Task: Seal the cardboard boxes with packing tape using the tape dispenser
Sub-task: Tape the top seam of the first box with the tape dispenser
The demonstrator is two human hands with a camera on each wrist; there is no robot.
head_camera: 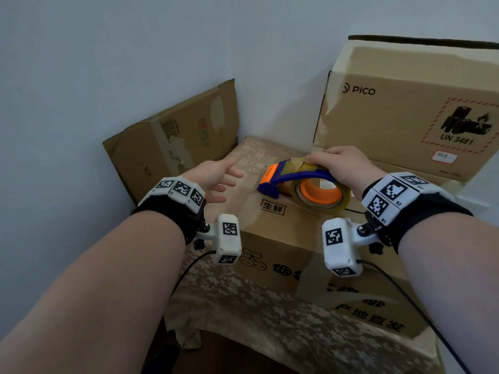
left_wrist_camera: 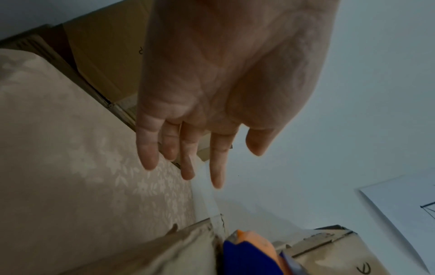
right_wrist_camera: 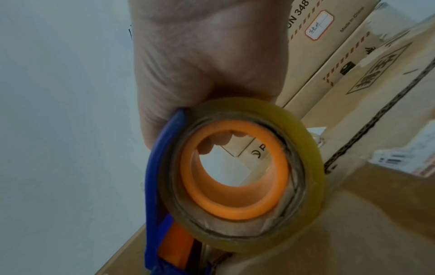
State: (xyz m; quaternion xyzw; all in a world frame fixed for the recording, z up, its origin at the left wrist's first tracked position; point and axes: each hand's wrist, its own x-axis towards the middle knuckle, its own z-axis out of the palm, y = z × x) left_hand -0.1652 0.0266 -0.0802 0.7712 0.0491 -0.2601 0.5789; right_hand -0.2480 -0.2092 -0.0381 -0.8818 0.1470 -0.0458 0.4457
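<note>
table: my table (head_camera: 270,314) wears a beige flower-patterned cloth (head_camera: 237,300) hanging over the near edge
front box: the box (head_camera: 302,238) I work on sits on the cloth
back right: PICO box (head_camera: 391,117) at the wall, its footing hidden
back left: worn box (head_camera: 172,141) just beside the table's edge

Behind my fingers, each wrist wears a black fabric band (head_camera: 172,211) ringed with white blocks bearing black square codes (head_camera: 393,190), plus a white cabled camera pod (head_camera: 340,247).

Floral tablecloth (head_camera: 270,314), pale wall (head_camera: 135,49)
</note>
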